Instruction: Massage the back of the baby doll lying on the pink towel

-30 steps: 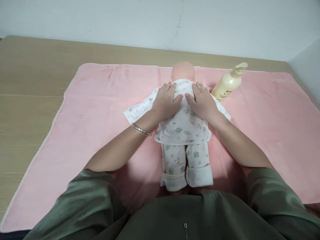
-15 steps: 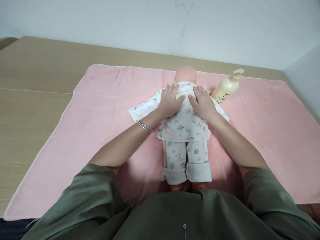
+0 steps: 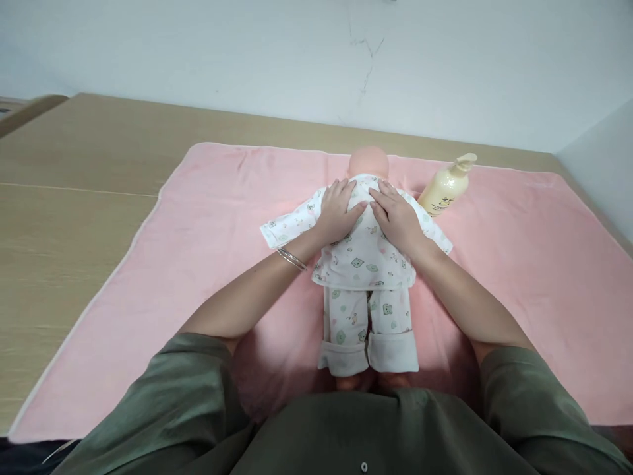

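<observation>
A baby doll (image 3: pixel 368 264) lies on a pink blanket (image 3: pixel 222 198), its bald head pointing away from me and no face showing. It wears a white printed top and matching trousers with turned-up cuffs. My left hand (image 3: pixel 339 212) rests flat on the left of its upper back, fingers stretched out. On the right of the upper back lies my right hand (image 3: pixel 395 216), also flat with fingers extended. Both thumbs point inward over the top. The doll's sleeves spread out to either side, and its feet are partly hidden near my shirt.
A cream pump bottle (image 3: pixel 448 188) stands beside the doll's right sleeve. Under the blanket is a wooden table (image 3: pixel 89 218), with a pale wall (image 3: pixel 247 59) along its far edge. Another wooden edge (image 3: pixel 34 112) shows at the far left.
The view has tilted up slightly, so everything sits lower in the picture. My right hand's fingers have shifted a little inward on the doll's back; my left hand stays about the same.
</observation>
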`<control>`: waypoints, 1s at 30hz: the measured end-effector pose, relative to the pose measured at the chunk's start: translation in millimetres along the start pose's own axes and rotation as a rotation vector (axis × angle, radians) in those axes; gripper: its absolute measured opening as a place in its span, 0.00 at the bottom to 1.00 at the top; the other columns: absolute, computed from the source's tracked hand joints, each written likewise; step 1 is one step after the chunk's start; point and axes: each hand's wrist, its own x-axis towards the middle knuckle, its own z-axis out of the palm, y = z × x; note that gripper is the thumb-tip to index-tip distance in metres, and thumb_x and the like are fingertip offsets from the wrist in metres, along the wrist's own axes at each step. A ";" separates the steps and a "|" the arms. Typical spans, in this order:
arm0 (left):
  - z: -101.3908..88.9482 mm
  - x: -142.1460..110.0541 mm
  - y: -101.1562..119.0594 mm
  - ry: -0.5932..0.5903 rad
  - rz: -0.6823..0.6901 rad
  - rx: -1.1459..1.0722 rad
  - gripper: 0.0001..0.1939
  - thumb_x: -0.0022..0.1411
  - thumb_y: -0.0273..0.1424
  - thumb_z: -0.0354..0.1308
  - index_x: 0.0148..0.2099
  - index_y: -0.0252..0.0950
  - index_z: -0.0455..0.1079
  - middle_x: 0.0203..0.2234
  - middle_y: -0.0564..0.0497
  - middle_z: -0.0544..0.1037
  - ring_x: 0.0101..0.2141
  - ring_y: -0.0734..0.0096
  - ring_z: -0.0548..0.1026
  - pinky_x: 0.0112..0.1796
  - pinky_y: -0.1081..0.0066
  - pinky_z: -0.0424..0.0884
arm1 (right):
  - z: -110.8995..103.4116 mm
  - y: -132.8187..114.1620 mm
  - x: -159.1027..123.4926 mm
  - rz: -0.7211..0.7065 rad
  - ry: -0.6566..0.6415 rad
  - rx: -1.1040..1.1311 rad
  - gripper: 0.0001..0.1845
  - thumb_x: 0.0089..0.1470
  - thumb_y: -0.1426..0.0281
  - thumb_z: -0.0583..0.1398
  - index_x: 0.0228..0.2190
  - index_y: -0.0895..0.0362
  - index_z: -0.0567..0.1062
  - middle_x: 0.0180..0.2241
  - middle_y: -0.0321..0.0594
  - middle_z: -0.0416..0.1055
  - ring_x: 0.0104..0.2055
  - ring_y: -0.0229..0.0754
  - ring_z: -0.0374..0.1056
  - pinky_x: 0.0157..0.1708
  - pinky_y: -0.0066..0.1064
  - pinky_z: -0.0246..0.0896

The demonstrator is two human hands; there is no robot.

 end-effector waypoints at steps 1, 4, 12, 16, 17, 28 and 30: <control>0.0 0.0 -0.3 -0.001 0.005 0.015 0.32 0.66 0.47 0.49 0.65 0.32 0.59 0.65 0.36 0.60 0.68 0.47 0.53 0.66 0.50 0.45 | 1.1 1.5 0.1 0.009 -0.002 -0.005 0.24 0.69 0.63 0.47 0.58 0.58 0.70 0.64 0.45 0.57 0.68 0.49 0.49 0.68 0.50 0.47; -1.3 -0.1 -1.4 -0.028 0.020 0.047 0.35 0.65 0.50 0.50 0.66 0.32 0.58 0.66 0.35 0.59 0.67 0.45 0.53 0.66 0.48 0.47 | 4.2 4.4 -0.3 0.025 -0.012 -0.030 0.25 0.69 0.63 0.46 0.60 0.61 0.67 0.64 0.48 0.55 0.69 0.50 0.46 0.68 0.51 0.45; -10.6 -3.4 4.0 -0.142 0.000 0.102 0.40 0.66 0.53 0.48 0.69 0.30 0.52 0.69 0.34 0.53 0.69 0.43 0.48 0.66 0.46 0.45 | 0.8 -3.4 -3.2 0.002 -0.047 -0.108 0.27 0.69 0.66 0.42 0.61 0.66 0.64 0.64 0.55 0.54 0.69 0.52 0.45 0.68 0.53 0.43; -11.6 -2.1 1.2 -0.156 0.003 0.107 0.40 0.66 0.55 0.47 0.69 0.33 0.51 0.69 0.36 0.53 0.69 0.45 0.47 0.66 0.48 0.45 | 0.4 -6.2 -2.2 0.012 -0.047 -0.146 0.26 0.68 0.67 0.43 0.61 0.64 0.63 0.64 0.53 0.54 0.69 0.52 0.46 0.67 0.53 0.44; -11.5 -1.4 0.1 -0.148 0.003 0.104 0.40 0.66 0.55 0.47 0.69 0.34 0.51 0.69 0.36 0.53 0.69 0.45 0.47 0.66 0.48 0.45 | 0.6 -7.0 -2.2 0.014 -0.048 -0.152 0.26 0.68 0.67 0.43 0.61 0.65 0.63 0.64 0.53 0.54 0.68 0.52 0.46 0.68 0.53 0.44; -14.0 -34.6 48.7 -0.087 -0.015 0.280 0.29 0.71 0.34 0.40 0.68 0.20 0.51 0.68 0.28 0.53 0.69 0.45 0.49 0.66 0.47 0.47 | -6.4 0.5 13.4 0.191 -0.165 -0.156 0.34 0.67 0.60 0.47 0.65 0.71 0.55 0.67 0.56 0.47 0.70 0.54 0.40 0.69 0.50 0.38; -13.5 -32.2 47.1 -0.079 -0.016 0.264 0.29 0.71 0.35 0.42 0.68 0.22 0.52 0.68 0.30 0.52 0.69 0.45 0.48 0.66 0.47 0.47 | -10.4 -5.1 15.7 0.237 -0.209 -0.166 0.35 0.67 0.60 0.48 0.65 0.72 0.55 0.67 0.58 0.47 0.70 0.56 0.40 0.68 0.51 0.40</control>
